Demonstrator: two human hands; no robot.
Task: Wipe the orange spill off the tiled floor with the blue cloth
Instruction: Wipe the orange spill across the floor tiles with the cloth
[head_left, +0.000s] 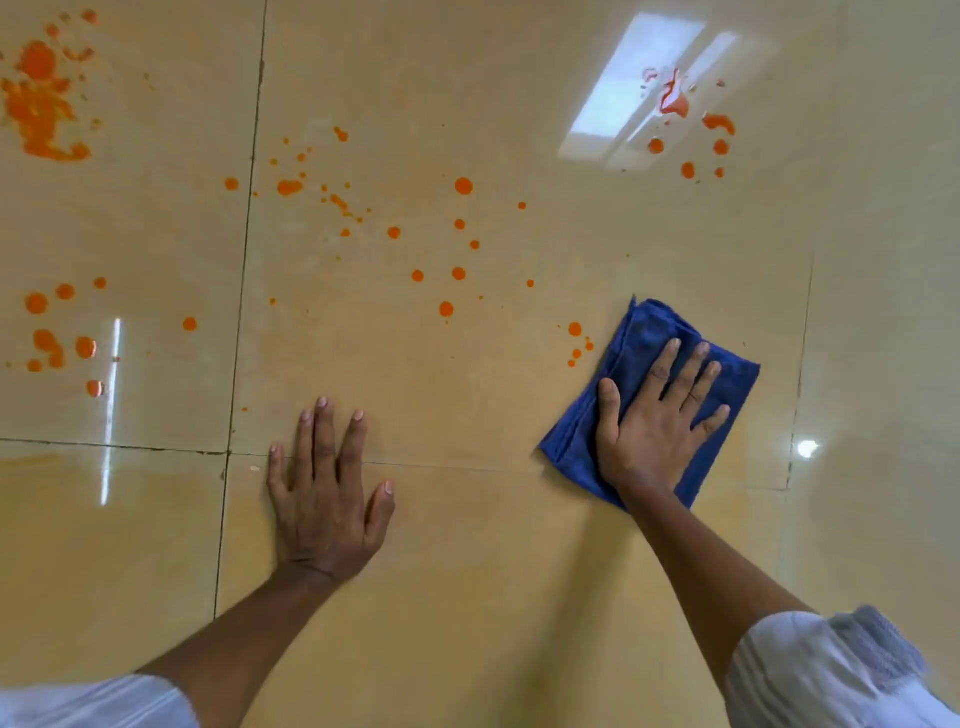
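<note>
A folded blue cloth (644, 338) lies flat on the glossy beige tiled floor (467, 571) at centre right. My right hand (657, 421) presses down on it with fingers spread. My left hand (324, 493) rests palm-down on the bare tile, fingers apart, holding nothing. Orange spill drops (447, 309) are scattered over the tile beyond both hands. A small cluster of drops (575, 329) sits just left of the cloth's far corner. A large orange smear (39, 104) lies at far left and another patch (675, 104) at far right.
Dark grout lines (244, 260) cross the floor, one running under my left fingers. More drops (47, 343) sit on the left tile. Bright window glare (623, 88) reflects off the far tile. White sleeves (831, 675) show at the bottom corners.
</note>
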